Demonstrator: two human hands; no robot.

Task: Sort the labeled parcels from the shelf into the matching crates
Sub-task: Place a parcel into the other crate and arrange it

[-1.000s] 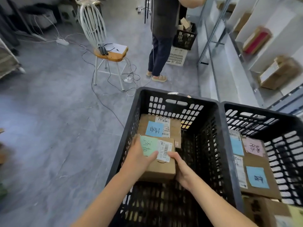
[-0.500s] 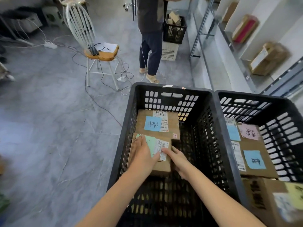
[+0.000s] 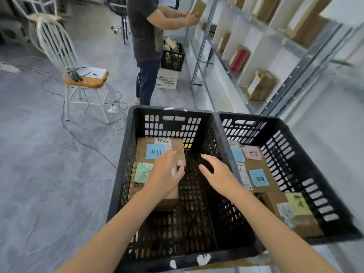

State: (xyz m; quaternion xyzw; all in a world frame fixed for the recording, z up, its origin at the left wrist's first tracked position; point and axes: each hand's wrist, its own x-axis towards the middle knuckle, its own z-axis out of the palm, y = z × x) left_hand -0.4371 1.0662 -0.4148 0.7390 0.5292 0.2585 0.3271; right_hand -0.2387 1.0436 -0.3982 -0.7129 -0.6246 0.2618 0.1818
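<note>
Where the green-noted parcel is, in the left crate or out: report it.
In. The green-noted parcel lies flat inside the left crate, by its left wall; the left hand and right hand are open, gripping nothing.

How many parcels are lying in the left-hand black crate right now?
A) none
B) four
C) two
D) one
C: the left crate holds just two cardboard parcels, the blue-note parcel at the far end and the green-note parcel nearer, partly hidden by the left hand.
</note>
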